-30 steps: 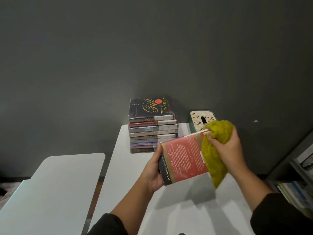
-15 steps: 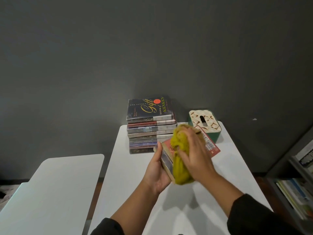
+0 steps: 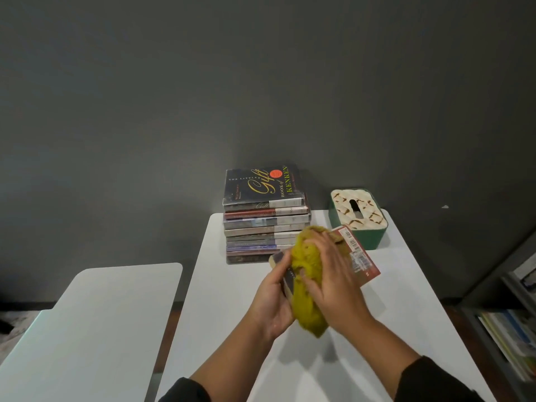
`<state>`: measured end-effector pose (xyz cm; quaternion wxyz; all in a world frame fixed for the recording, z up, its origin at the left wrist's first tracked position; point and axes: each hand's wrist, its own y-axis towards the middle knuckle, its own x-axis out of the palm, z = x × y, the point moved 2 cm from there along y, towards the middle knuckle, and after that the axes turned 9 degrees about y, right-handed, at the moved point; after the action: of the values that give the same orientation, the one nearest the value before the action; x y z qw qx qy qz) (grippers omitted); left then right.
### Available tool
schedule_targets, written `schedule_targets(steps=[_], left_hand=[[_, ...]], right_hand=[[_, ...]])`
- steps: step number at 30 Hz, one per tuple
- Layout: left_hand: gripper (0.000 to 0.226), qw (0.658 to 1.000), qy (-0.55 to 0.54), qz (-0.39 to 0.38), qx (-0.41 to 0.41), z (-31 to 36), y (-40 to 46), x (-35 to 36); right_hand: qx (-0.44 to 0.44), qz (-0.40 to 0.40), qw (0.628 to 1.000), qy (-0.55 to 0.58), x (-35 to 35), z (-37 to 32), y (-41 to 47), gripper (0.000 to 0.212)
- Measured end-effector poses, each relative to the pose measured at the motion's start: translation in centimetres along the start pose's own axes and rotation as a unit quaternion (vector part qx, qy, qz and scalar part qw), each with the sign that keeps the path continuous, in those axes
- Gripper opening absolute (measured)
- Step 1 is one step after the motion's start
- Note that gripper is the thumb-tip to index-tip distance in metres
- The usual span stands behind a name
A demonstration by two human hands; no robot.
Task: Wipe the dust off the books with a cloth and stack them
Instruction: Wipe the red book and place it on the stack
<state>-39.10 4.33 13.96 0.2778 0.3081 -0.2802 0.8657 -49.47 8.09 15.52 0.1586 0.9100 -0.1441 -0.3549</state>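
A red-covered paperback [image 3: 361, 261] is held above the white table [image 3: 406, 300]. My left hand [image 3: 274, 297] grips it along the spine from the left. My right hand [image 3: 333, 281] holds a bunched yellow-green cloth [image 3: 307, 288] and presses it against the book's cover and spine, hiding most of the book. Only the barcode corner shows at the right. A stack of several books [image 3: 265, 220] stands at the table's far edge, topped by a dark book with gold lettering.
A green tissue box [image 3: 359, 236] with a cream patterned lid sits at the far right of the table, close to the held book. A second white table [image 3: 87, 329] lies to the left. A shelf with books [image 3: 510, 338] is at the right edge.
The cloth hand moved from the book's right edge leftward across the cover to the spine. The book tilted flatter and lower, with its spine side turned up towards me.
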Motion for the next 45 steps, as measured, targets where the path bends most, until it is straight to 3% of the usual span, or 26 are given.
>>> schedule_targets(steps=[5, 7, 10, 12, 14, 16, 22, 26, 32, 37, 45], left_hand=[[0.047, 0.989, 0.129, -0.008, 0.069, 1.8, -0.3, 0.0], [0.044, 0.972, 0.203, -0.027, 0.119, 3.8, -0.7, 0.6], [0.049, 0.921, 0.330, -0.082, 0.190, 7.8, -1.0, 1.4], [0.055, 0.876, 0.416, -0.126, 0.212, 10.4, -1.1, 2.0], [0.057, 0.842, 0.468, -0.154, 0.221, 12.9, -0.9, 2.2], [0.057, 0.821, 0.491, -0.175, 0.232, 15.6, -0.6, 2.3], [0.047, 0.758, 0.586, -0.157, 0.241, 21.9, 2.0, 0.0], [0.046, 0.673, 0.691, -0.065, 0.258, 24.0, 4.5, -2.5], [0.047, 0.698, 0.685, -0.001, 0.206, 23.2, 7.6, -6.2], [0.055, 0.767, 0.621, 0.017, 0.160, 22.3, 9.1, -8.8], [0.087, 0.745, 0.653, -0.019, 0.133, 22.2, 9.8, -10.1]], right_hand=[[0.188, 0.137, 0.972, 0.005, -3.4, 2.0, 3.2, 0.062], [0.248, 0.166, 0.944, 0.140, -4.1, 1.8, 4.7, 0.062], [0.287, 0.226, 0.825, 0.431, -4.9, 1.3, 7.3, 0.067], [0.283, 0.231, 0.752, 0.549, -5.5, 0.7, 9.0, 0.063], [0.267, 0.225, 0.717, 0.603, -5.9, 0.1, 10.3, 0.059], [0.261, 0.226, 0.706, 0.618, -5.9, -0.6, 11.5, 0.056], [0.266, 0.217, 0.721, 0.602, -3.9, -1.2, 14.8, 0.048], [0.275, 0.209, 0.739, 0.579, -1.8, -0.1, 16.5, 0.045], [0.290, 0.220, 0.776, 0.515, 0.9, 2.2, 18.1, 0.059], [0.264, 0.216, 0.818, 0.464, 1.9, 2.5, 18.9, 0.062], [0.257, 0.218, 0.859, 0.385, 2.4, 2.9, 18.7, 0.062]])
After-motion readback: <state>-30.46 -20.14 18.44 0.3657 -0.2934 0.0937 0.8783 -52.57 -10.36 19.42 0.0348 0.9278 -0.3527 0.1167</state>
